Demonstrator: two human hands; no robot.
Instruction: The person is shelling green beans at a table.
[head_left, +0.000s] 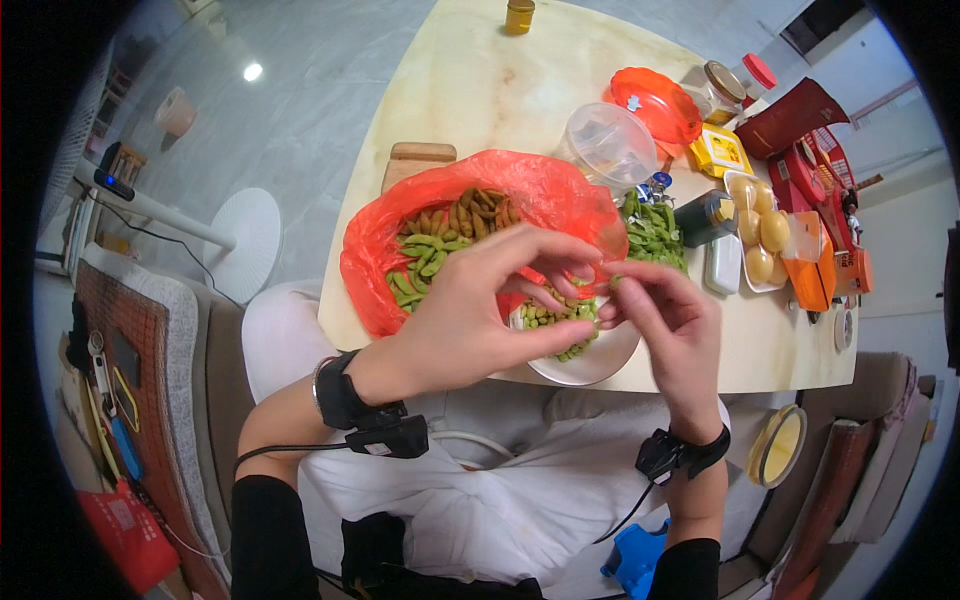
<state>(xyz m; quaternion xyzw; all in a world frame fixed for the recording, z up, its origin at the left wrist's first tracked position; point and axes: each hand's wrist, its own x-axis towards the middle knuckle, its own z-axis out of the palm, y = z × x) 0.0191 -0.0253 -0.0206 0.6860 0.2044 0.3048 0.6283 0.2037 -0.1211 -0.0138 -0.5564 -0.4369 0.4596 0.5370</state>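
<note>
Pinched between the thumb and fingers of my right hand (664, 319) is a small green soybean pod or bean (616, 282). My left hand (484, 304) is beside it, thumb and fingers spread, with nothing seen between them. Both hands are above a white plate (611, 360) that bears shelled green beans (571, 311), partly covered by my fingers. Left of the plate lies a red plastic bag (367, 247), its mouth spread around green pods (424, 255) and browner pods (480, 214). Green pods or empty hulls (654, 232) are heaped to the right of the bag.
Behind the heap are a clear plastic tub (607, 146) and a red plate (656, 105). A dark bottle (705, 217), a white case (722, 264) and a tray of round yellow fruit (772, 231) stand to the right. A wooden board (420, 154) lies behind the bag.
</note>
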